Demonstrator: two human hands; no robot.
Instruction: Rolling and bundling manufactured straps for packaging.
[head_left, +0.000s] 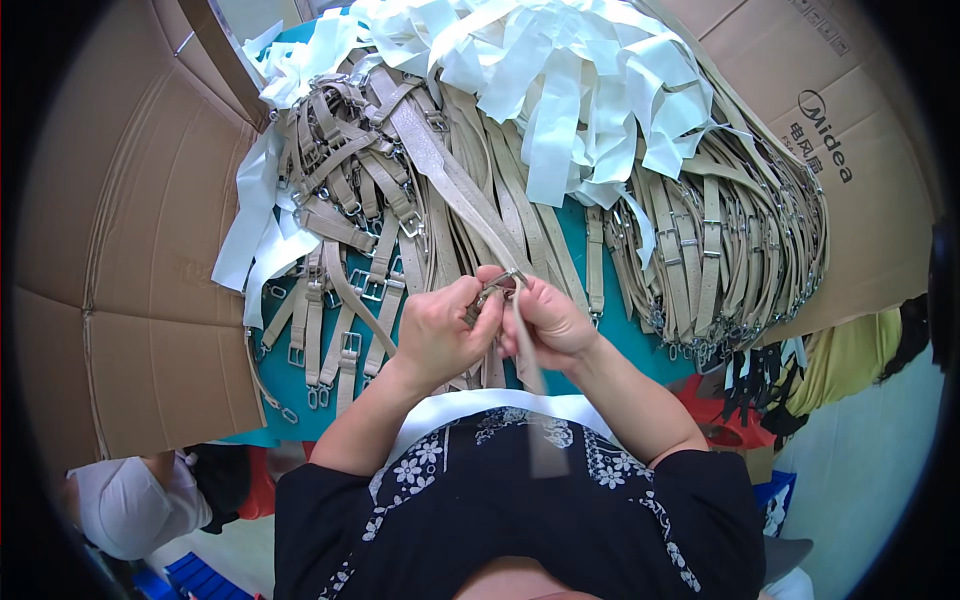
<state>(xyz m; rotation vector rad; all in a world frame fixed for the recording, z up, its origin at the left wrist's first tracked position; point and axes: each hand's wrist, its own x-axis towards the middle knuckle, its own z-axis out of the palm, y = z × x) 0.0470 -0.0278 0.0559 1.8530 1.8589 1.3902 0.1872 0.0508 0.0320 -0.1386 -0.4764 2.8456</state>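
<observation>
A long beige strap (462, 200) runs from the pile down to my hands, and its loose end hangs blurred in front of my chest. My left hand (440, 332) is closed, pinching metal hardware at the strap's end; the fingers partly hide it. Beside it, my right hand (552, 318) grips the strap next to a silver buckle (511, 276). The two hands nearly touch. A heap of beige straps with buckles and clips (350, 165) lies beyond my left hand. Another thick bundle of such straps (715, 250) is on the right.
White fabric-like strips (560, 75) are piled over the straps at the back. The teal table surface (572, 240) shows between the bundles. Cardboard (130, 260) stands at the left, and more cardboard (850, 90) at the right. A person in a light top (130, 505) is at lower left.
</observation>
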